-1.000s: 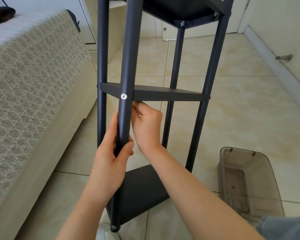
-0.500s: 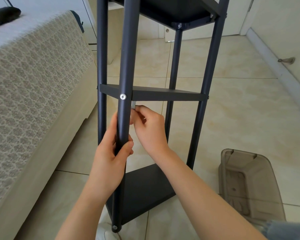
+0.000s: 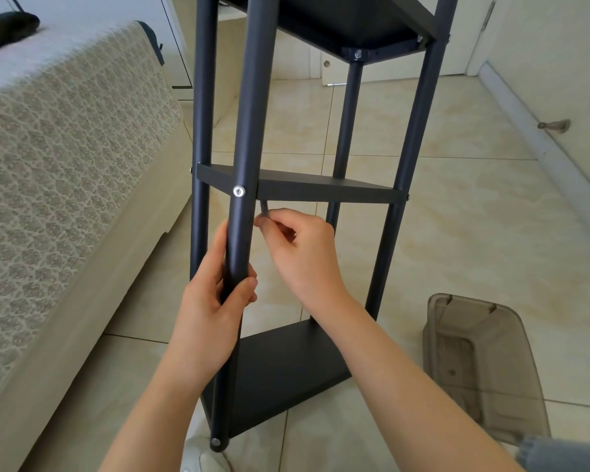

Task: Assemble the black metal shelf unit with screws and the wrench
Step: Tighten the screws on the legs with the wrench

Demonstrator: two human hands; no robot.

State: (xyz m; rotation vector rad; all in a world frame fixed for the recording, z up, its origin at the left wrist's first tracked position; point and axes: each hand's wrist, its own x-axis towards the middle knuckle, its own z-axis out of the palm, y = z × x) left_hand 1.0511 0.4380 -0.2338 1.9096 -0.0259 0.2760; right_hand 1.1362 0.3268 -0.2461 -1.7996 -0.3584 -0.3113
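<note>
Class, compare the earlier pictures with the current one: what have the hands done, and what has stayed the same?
The right hand has dropped a little from under the middle shelf, so the small grey wrench it pinches now shows, pointing up at the shelf's underside. The left hand keeps gripping the front post; the shelf and plastic box stayed put.

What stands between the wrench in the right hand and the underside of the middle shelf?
Nothing visible. The right hand pinches the wrench, whose top reaches the lower edge of the middle shelf, just right of the front post that the left hand grips. The tip itself is hidden.
</note>
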